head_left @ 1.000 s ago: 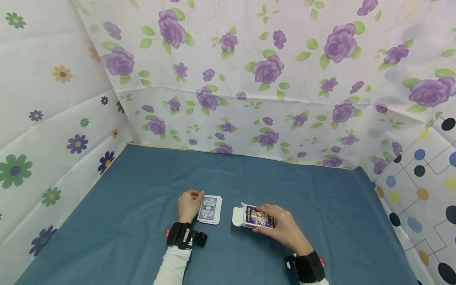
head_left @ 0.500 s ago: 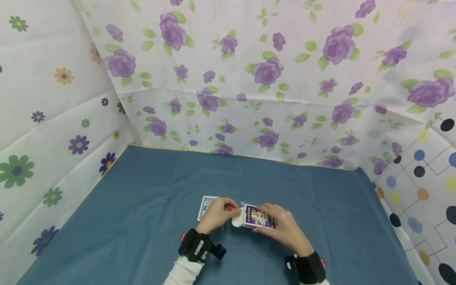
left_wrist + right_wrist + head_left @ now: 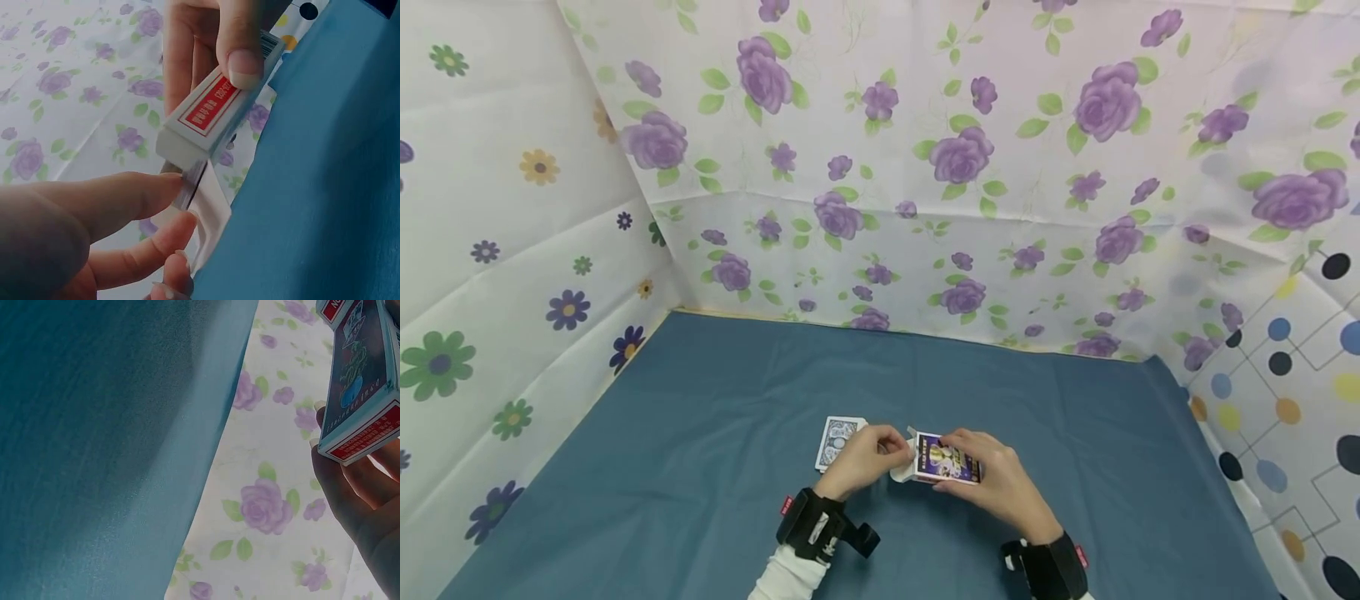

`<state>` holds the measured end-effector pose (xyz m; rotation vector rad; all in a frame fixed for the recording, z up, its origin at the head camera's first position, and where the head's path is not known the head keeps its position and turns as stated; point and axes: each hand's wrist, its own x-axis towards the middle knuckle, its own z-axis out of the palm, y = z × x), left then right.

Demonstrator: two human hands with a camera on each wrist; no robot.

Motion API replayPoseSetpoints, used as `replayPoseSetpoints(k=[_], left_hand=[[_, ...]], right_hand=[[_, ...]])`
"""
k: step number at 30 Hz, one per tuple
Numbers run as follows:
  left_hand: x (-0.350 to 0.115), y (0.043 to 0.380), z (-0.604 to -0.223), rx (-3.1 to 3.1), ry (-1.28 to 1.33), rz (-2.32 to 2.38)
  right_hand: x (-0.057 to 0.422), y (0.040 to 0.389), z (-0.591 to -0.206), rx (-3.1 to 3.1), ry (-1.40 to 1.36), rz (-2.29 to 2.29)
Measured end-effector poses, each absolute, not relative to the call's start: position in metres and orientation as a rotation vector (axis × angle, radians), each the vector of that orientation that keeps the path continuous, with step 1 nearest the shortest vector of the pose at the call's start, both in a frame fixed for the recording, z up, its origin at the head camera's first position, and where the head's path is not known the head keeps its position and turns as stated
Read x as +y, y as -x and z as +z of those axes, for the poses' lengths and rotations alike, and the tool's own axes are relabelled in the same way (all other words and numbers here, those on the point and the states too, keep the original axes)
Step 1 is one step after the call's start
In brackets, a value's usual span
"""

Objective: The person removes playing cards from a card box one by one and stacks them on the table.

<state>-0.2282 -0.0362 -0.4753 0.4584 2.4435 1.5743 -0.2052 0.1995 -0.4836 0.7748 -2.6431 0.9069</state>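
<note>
My right hand (image 3: pixel 1003 482) grips a dark purple playing card box (image 3: pixel 949 460) with white edges, its open end facing left. In the left wrist view the right thumb lies on the box's narrow side, near a red label (image 3: pixel 211 107). My left hand (image 3: pixel 865 457) reaches to that open end. Its thumb and index finger pinch the end of some playing cards (image 3: pixel 192 181) showing at the box's mouth, beside the white flap (image 3: pixel 214 209). A face-down stack of cards (image 3: pixel 837 437) with a patterned back lies left of the box, partly hidden by the left hand.
A blue cloth (image 3: pixel 715 467) covers the table. Curtains with purple flowers (image 3: pixel 962 154) hang behind it, and patterned sheets stand along the left and right sides.
My left hand has left the card stack and moved right to the box's open end, where it now pinches cards. The right hand and box have stayed in place.
</note>
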Motion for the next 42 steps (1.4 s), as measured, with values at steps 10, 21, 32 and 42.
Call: replayPoseSetpoints(k=[10,21,32,42], left_hand=[[-0.033,0.226,-0.473,2.396,-0.424,1.557],[-0.028,0.221,-0.470,2.348,-0.354,1.612],[-0.041,0.232,-0.467,2.205,-0.461,1.651],[-0.067,0.234,-0.462,2.111,-0.340,1.678]], right_hand=[[0.199,0.204,-0.480,-2.617,-0.788,0.896],[0.200,0.203,-0.478,-2.597,-0.805,0.891],[0.202,0.207,-0.478,-2.581,-0.791,0.889],[0.201,0.205,-0.481,-2.595,-0.747,0.852]])
